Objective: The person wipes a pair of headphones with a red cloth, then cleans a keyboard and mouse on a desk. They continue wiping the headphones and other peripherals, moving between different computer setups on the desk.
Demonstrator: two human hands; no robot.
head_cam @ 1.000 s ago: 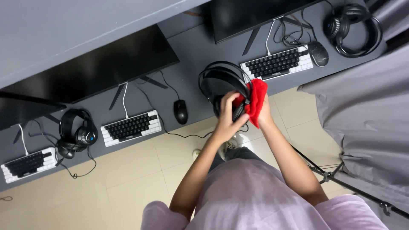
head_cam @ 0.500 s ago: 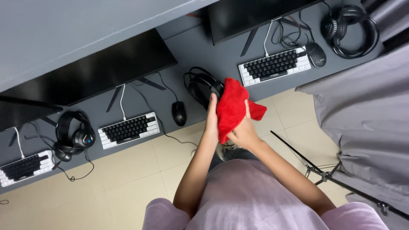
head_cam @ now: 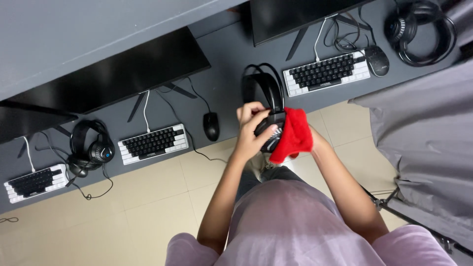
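Left hand (head_cam: 252,129) grips a black headset (head_cam: 266,101) by its earcup, held just over the desk's (head_cam: 221,79) front edge. Right hand (head_cam: 315,143), mostly hidden, clutches a red cloth (head_cam: 294,135) against the earcup. Mouse (head_cam: 211,126) sits left.

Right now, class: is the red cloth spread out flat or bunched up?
Bunched up. The red cloth is gathered in folds in the right hand, pressed against the black headset held by the left hand.

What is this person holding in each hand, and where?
Left hand grips the black headset by one earcup; right hand, mostly hidden, holds the red cloth against it.
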